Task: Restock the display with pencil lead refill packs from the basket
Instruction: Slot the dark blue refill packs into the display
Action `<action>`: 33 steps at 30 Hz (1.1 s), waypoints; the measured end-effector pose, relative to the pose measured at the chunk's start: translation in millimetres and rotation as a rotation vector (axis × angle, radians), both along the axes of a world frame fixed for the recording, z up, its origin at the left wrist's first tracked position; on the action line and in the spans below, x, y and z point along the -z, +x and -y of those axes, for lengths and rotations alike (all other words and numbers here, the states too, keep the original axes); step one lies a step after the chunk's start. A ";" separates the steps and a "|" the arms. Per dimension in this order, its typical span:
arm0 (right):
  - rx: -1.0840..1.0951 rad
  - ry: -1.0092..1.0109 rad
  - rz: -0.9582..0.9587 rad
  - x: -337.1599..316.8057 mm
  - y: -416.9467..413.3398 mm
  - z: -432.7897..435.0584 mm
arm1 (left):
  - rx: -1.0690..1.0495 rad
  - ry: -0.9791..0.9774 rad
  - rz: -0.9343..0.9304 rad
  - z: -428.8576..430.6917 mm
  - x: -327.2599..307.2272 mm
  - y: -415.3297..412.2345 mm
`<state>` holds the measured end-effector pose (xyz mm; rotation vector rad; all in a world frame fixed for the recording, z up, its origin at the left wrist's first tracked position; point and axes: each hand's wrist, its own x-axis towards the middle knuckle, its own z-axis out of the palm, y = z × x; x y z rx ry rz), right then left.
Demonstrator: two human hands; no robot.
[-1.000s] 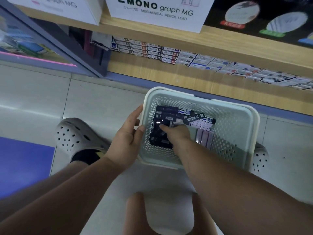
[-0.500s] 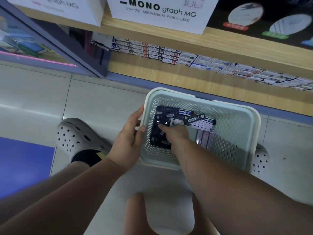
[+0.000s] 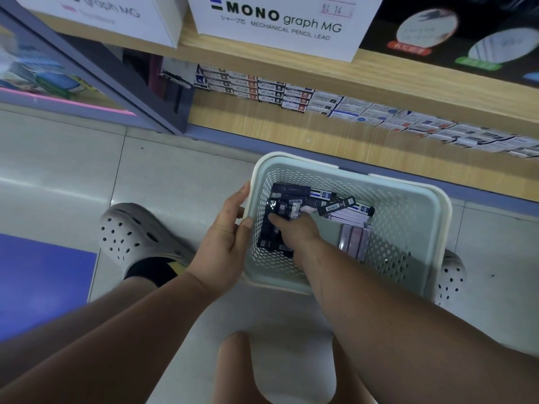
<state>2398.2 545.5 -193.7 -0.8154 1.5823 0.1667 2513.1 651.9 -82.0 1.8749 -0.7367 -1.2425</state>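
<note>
A pale green perforated basket (image 3: 408, 182) stands on the floor below the display shelf (image 3: 291, 94), where rows of small refill packs lie. Inside the basket is a pile of black pencil lead refill packs (image 3: 269, 233), with white-and-blue packs (image 3: 350, 214) and pale packs (image 3: 353, 240) beside them. My right hand (image 3: 297, 231) reaches into the basket and its curled fingers close over the black packs; the fingertips are partly hidden. My left hand (image 3: 224, 243) rests flat against the basket's left wall, thumb at the rim.
A white "MONO graph MG" box (image 3: 277, 21) sits on the shelf above the display. A glass cabinet (image 3: 58, 77) stands at the left. My grey clogs (image 3: 131, 234) flank the basket on the tiled floor, and a blue mat (image 3: 38, 287) lies at the left.
My right hand has edged slightly left over the black packs. The left hand stays against the basket's side.
</note>
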 end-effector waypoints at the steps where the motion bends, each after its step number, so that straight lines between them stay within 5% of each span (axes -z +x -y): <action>1: -0.015 0.001 0.006 1.0 0.5 0.0 | 0.003 0.000 0.002 -0.2 0.5 0.5; 33: 0.041 0.091 0.125 -6.4 6.8 -2.2 | 0.004 -0.062 0.000 -1.2 6.2 -1.8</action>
